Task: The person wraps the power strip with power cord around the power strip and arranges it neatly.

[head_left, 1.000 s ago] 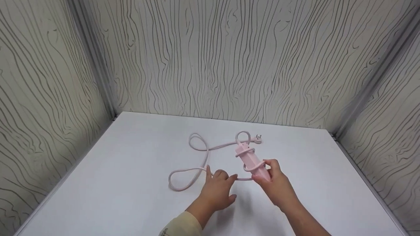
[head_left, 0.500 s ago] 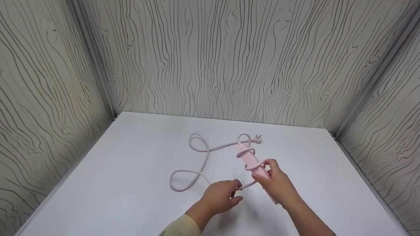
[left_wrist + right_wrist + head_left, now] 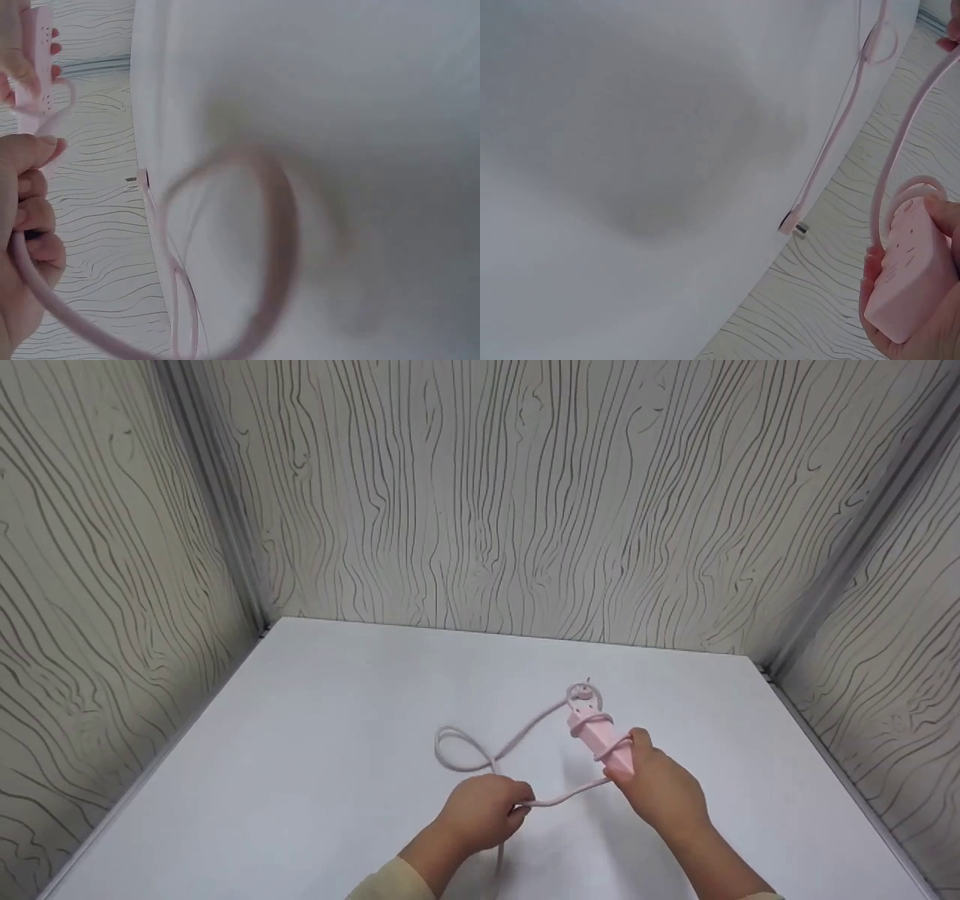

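A pink power strip (image 3: 600, 739) is tilted above the table at right of centre, with its own cord looped round it. My right hand (image 3: 667, 791) grips its near end; in the right wrist view fingers and thumb wrap the strip (image 3: 911, 274). My left hand (image 3: 484, 814) holds the pink cord (image 3: 566, 795) in curled fingers, a short slack length running from it to the strip. In the left wrist view the cord (image 3: 82, 326) comes out below the left hand (image 3: 34, 217) and hangs in a wide bend. The plug (image 3: 581, 692) lies just beyond the strip's far end.
Loose cord forms a loop (image 3: 457, 750) on the white table (image 3: 300, 780) and runs on toward the plug. Wood-grain panels (image 3: 480, 495) stand along the table's back and sides.
The left hand has closed on the cord and drawn it nearer, pulling the loops on the table toward me. The right hand has raised the strip and moved slightly right.
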